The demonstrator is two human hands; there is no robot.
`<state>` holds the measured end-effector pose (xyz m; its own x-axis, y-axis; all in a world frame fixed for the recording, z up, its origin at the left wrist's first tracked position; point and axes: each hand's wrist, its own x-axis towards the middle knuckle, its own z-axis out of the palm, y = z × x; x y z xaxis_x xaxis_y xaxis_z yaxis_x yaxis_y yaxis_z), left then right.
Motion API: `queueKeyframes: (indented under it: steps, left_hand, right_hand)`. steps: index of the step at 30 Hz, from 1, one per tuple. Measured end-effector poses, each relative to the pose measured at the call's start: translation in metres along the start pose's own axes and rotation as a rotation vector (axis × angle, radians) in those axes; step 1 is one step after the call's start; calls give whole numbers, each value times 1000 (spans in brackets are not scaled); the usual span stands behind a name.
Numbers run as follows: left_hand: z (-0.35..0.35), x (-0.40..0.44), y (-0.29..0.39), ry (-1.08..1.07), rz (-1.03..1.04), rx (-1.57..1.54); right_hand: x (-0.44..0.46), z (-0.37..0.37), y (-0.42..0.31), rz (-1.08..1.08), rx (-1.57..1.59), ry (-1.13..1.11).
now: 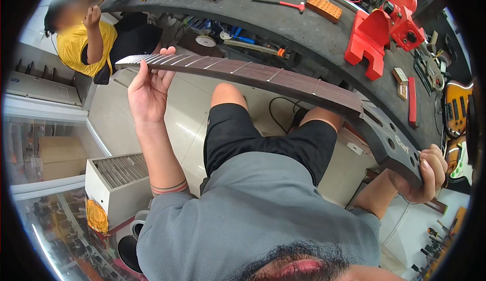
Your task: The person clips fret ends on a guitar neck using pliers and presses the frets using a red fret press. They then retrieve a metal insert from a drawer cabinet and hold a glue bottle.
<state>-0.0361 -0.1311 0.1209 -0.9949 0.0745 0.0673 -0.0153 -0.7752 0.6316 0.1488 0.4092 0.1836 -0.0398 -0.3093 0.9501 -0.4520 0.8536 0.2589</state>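
Observation:
A guitar neck (pixel 243 72) with a dark fretted board spans the view above my lap, its black headstock (pixel 387 137) at the right. My left hand (pixel 151 86) grips the far fretted end, with the thumb on the near edge and the fingers round the other side. At the tip of the headstock, my right hand (pixel 428 175) has its fingers wrapped round the edge. Several round holes and pale lettering show on the headstock. No strings are visible on the neck.
A dark workbench (pixel 228 28) curves across the top, bearing a red vise (pixel 387 33), a red-handled hammer (pixel 278 3), an orange block (pixel 324 8) and pliers. Another person in a yellow shirt (pixel 96 43) sits at upper left. Guitar bodies (pixel 456 109) stand at right; a white box (pixel 114 185) is at left.

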Motion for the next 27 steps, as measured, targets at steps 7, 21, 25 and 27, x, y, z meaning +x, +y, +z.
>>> queueKeyframes:
  steps: [7,21,25,27]
  left_hand:
    - [-9,1,-1,33,-34,-26]
    - [27,-28,2,-70,114,75]
    - [34,-33,4,-111,158,103]
    - [28,-34,3,-205,190,79]
  right_hand:
    - [8,6,-12,75,-13,-59]
    - [-37,-21,50,65,-163,102]
    - [-34,-32,78,-22,-175,192]
    - [-32,-34,86,-8,-171,243]
